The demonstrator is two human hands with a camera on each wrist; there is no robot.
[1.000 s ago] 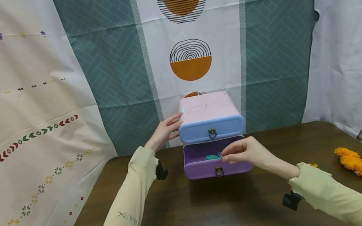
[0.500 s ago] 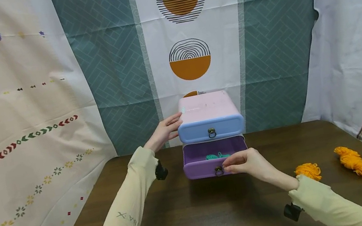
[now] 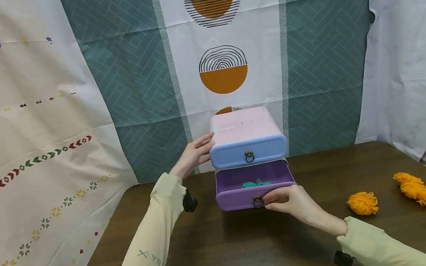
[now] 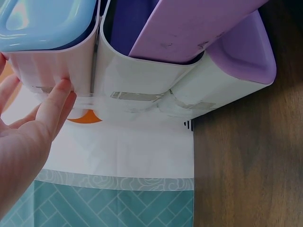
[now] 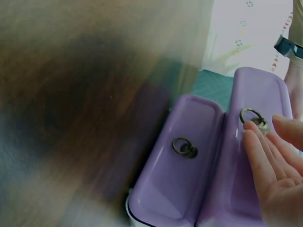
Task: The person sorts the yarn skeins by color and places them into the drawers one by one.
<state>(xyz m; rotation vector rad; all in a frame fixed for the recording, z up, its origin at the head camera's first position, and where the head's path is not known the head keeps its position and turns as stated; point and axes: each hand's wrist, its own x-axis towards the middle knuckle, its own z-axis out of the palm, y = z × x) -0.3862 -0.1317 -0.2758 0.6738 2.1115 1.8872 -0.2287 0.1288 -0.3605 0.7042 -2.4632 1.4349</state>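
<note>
A small chest of drawers has a pink top [image 3: 243,124], a blue upper drawer [image 3: 271,147] and a purple drawer [image 3: 235,200] that is pulled out. Teal yarn [image 3: 251,184] lies in that purple drawer. My left hand [image 3: 196,151] rests against the pink side of the chest, fingers extended, as the left wrist view shows too. At the front of the pulled-out drawer is my right hand [image 3: 293,202]. Its straight fingers reach the ring pull [image 5: 251,115], with the thumb apart from them in the right wrist view.
Two bundles of orange yarn, a round one [image 3: 363,203] and a longer one [image 3: 415,191], lie on the dark wooden table [image 3: 236,262] at the right. A lower purple drawer [image 5: 177,175] is pushed in. Patterned cloth [image 3: 133,71] hangs behind.
My right hand has come down from over the pulled-out drawer to its ring pull, leaving teal yarn inside. The round orange bundle has come into sight from behind the right sleeve. The left hand stays put.
</note>
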